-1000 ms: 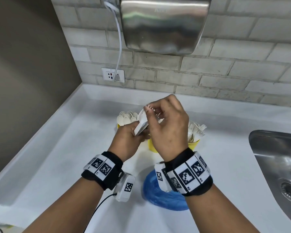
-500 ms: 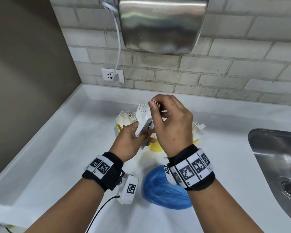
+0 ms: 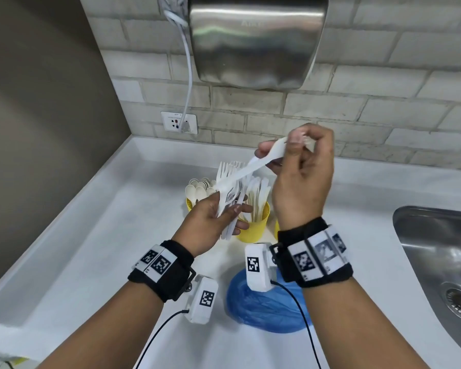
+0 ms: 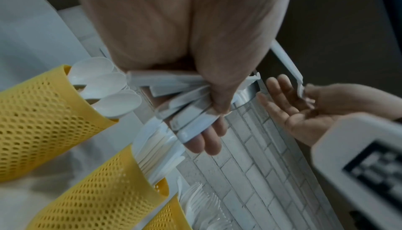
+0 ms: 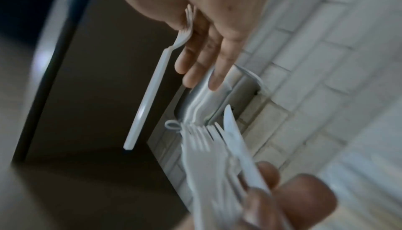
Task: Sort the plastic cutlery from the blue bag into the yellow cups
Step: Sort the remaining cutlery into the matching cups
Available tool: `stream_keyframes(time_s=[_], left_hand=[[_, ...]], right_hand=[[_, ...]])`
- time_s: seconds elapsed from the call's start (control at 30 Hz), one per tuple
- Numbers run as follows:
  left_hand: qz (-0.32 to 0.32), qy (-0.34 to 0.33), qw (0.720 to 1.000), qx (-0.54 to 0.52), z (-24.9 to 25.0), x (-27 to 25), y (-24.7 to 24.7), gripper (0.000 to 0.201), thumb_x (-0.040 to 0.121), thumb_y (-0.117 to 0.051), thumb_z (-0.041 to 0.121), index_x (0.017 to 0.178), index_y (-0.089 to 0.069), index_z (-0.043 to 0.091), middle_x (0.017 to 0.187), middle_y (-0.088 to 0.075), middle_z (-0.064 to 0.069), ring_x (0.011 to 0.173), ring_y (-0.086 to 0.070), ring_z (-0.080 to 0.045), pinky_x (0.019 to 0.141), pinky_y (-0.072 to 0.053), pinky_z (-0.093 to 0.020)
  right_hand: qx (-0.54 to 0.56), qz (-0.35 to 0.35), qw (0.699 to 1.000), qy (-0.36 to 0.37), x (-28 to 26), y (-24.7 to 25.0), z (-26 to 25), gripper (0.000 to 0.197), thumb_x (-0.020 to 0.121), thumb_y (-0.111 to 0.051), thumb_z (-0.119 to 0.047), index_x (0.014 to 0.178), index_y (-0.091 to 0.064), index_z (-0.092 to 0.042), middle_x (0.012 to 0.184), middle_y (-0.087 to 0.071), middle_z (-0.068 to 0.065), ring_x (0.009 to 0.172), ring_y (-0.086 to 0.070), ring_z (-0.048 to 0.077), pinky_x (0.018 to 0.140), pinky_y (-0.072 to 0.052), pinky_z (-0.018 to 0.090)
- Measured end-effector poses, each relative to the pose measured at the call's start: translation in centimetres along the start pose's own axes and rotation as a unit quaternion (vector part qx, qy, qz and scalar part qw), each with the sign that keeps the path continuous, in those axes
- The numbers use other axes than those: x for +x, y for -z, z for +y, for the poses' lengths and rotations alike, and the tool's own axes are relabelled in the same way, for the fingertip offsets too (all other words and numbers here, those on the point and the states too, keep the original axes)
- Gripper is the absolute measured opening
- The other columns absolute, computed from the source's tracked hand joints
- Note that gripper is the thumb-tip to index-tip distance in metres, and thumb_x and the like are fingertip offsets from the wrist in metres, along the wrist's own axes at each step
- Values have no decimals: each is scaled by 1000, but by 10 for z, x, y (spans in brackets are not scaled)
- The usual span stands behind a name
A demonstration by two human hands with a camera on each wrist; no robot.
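My left hand (image 3: 225, 213) grips a bundle of white plastic cutlery (image 3: 230, 193), forks and at least one knife, above the yellow cups. My right hand (image 3: 294, 143) is higher and to the right. It pinches a single white fork (image 3: 253, 167) by its tine end, and the handle slants down-left across the bundle. In the right wrist view the fork (image 5: 150, 92) hangs free of the bundle (image 5: 213, 147). The left yellow cup (image 3: 189, 205) holds spoons and the middle cup (image 3: 254, 229) holds knives. A third cup (image 4: 167, 216) holds forks. The blue bag (image 3: 264, 311) lies crumpled under my right wrist.
A steel sink (image 3: 437, 251) is set into the white counter (image 3: 91, 249) at the right. A steel hand dryer (image 3: 253, 41) hangs on the brick wall above the cups, with its cable plugged into a socket (image 3: 179, 123). A dark wall closes off the left.
My right hand has drawn one fork out of the bundle and lifted it up and to the right. The left hand has stayed over the cups with the rest.
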State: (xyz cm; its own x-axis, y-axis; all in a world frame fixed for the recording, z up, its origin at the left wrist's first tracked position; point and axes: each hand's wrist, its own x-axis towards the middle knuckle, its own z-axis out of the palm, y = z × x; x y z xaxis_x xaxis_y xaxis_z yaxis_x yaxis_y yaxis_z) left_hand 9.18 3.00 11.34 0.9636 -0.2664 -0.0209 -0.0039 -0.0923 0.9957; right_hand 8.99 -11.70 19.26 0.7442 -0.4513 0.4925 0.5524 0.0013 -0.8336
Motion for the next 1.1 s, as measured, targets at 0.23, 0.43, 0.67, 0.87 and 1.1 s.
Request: stream_keyframes(time_s=[0.23,0.43,0.67,0.87,1.1], left_hand=[[10,-5,1000,-26,-5,0,3,22,106,-52,16,127,-55,11,110,-77,-8,83,-74,-28,80,-61,-45],[39,-35,999,-14,-1,5,-4,12,107,-51,13,116,-58,16,96,-76,-5,72,-71,-24,71,-61,-40],[70,-77,994,44,8,5,-15,26,99,-48,-11,103,-60,11,68,-64,15,55,-51,-6,51,-43,-20],[73,-96,988,91,10,4,-15,13,103,-52,4,110,-60,11,73,-65,13,55,-60,-11,54,-50,-28],[78,-108,983,127,7,3,-14,6,103,-50,6,106,-56,8,71,-65,10,53,-60,-14,53,-51,-27]], right_hand=[[92,36,993,-63,16,24,-1,9,108,-46,-29,114,-48,-22,67,-47,12,41,-53,26,42,-48,35],[-18,-48,990,-134,-17,19,24,46,91,-70,-7,130,-48,-19,93,-71,9,82,-68,23,76,-56,25],[-264,-148,949,-87,-38,5,40,26,79,-76,-37,70,-53,-31,84,-57,3,75,-60,20,72,-52,37],[-261,-152,948,-106,-31,1,46,24,85,-49,-49,88,-59,-28,86,-66,1,81,-64,25,76,-54,45],[-268,-177,943,-86,-24,2,43,23,92,-54,-40,87,-64,-20,76,-68,-4,74,-65,17,65,-45,29]])
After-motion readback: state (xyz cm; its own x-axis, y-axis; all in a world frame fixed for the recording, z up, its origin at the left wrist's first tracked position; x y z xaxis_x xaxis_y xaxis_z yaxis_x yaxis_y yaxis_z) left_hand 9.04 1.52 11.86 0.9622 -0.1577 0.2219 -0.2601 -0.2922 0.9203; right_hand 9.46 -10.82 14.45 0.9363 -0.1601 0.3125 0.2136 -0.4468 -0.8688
